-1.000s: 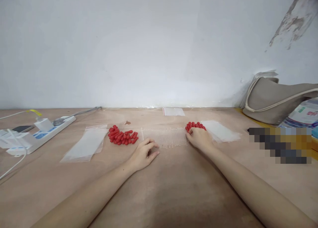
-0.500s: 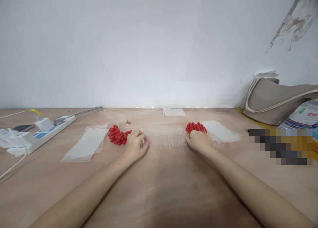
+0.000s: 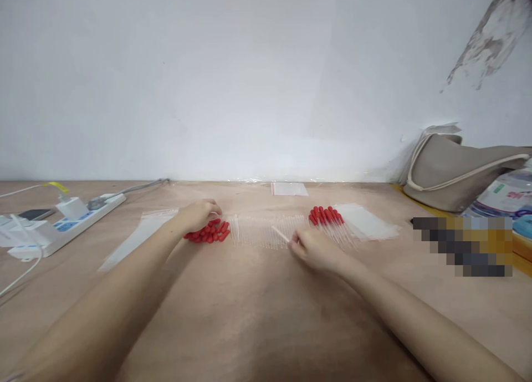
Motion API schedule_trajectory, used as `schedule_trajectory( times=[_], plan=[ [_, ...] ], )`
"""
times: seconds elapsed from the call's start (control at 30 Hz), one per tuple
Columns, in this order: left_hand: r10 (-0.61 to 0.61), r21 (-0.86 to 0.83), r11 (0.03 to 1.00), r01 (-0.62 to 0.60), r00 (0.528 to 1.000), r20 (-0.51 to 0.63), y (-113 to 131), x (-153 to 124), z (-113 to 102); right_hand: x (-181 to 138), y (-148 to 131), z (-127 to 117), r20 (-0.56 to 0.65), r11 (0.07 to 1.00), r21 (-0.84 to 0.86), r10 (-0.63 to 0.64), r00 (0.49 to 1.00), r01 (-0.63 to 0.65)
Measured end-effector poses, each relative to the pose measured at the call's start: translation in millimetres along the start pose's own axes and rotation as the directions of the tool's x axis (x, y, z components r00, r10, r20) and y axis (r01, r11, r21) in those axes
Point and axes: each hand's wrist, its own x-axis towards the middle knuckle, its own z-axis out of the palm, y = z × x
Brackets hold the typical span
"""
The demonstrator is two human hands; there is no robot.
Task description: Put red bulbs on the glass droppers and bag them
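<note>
My left hand (image 3: 198, 215) rests curled over the top of a pile of loose red rubber caps (image 3: 213, 232); what its fingers hold is hidden. My right hand (image 3: 312, 248) pinches one clear thin tube (image 3: 280, 234) at the near edge of a row of clear tubes (image 3: 266, 230) laid side by side on the wooden table (image 3: 266, 315). Just right of that row lie several tubes fitted with red caps (image 3: 327, 215).
Clear zip bags lie at the left (image 3: 139, 237), the right (image 3: 366, 222) and the back (image 3: 289, 188). A white power strip (image 3: 62, 227) with plugs and cables sits far left. A grey bag (image 3: 457, 168) and packets fill the right corner.
My left hand moved from the near left end of the tube row up onto the red cap pile. My right hand left the capped tubes, came nearer and leftward, and picked up a tube.
</note>
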Motion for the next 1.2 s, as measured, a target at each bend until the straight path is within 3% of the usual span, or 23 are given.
schedule_trajectory(
  times=[0.13, 0.23, 0.33, 0.53, 0.6, 0.67, 0.7, 0.87, 1.0, 1.07, 1.2],
  plan=[
    [0.039, -0.022, 0.999, -0.036, 0.983, 0.178, -10.7, 22.1, 0.1, -11.9, -21.3, 1.2, 0.065, 0.977, -0.052, -0.201, 0.977, 0.205],
    [0.04, -0.055, 0.998, -0.028, 0.97, 0.241, -13.2, 28.6, 3.8, -15.0, -25.1, 3.3, 0.107, 0.972, -0.082, -0.211, 0.972, 0.221],
    [0.026, -0.088, 0.996, -0.004, 0.968, 0.25, -12.5, 27.6, 3.5, -14.4, -25.3, 11.0, 0.065, 0.982, -0.053, -0.176, 0.982, 0.179],
    [-0.038, -0.13, 0.99, 0.047, 0.997, 0.074, -1.5, 13.8, -15.0, -13.5, -29.0, 32.8, -0.021, 0.996, -0.005, -0.09, 0.996, 0.09],
    [-0.04, -0.186, 0.982, 0.03, 0.998, -0.049, 12.6, 2.6, -14.7, -14.4, -29.9, 36.5, -0.027, 0.997, -0.023, -0.074, 0.997, 0.073],
    [-0.02, -0.375, 0.922, -0.097, 0.955, -0.295, 34.0, -12.1, -6.0, -15.8, -29.2, 38.0, -0.044, 0.998, -0.045, -0.052, 0.998, 0.05],
    [-0.002, -0.451, 0.877, -0.162, 0.94, -0.342, 46.6, -19.8, 1.1, -16.7, -28.0, 38.1, -0.057, 0.998, -0.039, -0.045, 0.997, 0.043],
    [-0.061, -0.742, 0.635, -0.213, 0.944, -0.324, 100.5, -44.7, 45.9, -19.3, -14.9, 37.5, -0.131, 0.974, 0.22, -0.028, 0.991, 0.056],
    [-0.081, -0.859, 0.472, -0.199, 0.96, -0.267, 112.2, -43.4, 69.8, -15.8, -5.7, 40.8, -0.213, 0.905, 0.397, -0.072, 0.974, 0.154],
    [-0.07, -0.864, 0.467, -0.19, 0.965, -0.251, 112.1, -40.6, 73.9, -13.2, -3.7, 43.6, -0.237, 0.865, 0.455, -0.111, 0.965, 0.211],
    [-0.029, -0.731, 0.644, -0.226, 0.948, -0.318, 114.6, -37.7, 69.8, -10.1, -3.1, 46.6, -0.246, 0.835, 0.485, -0.157, 0.957, 0.261]
  ],
)
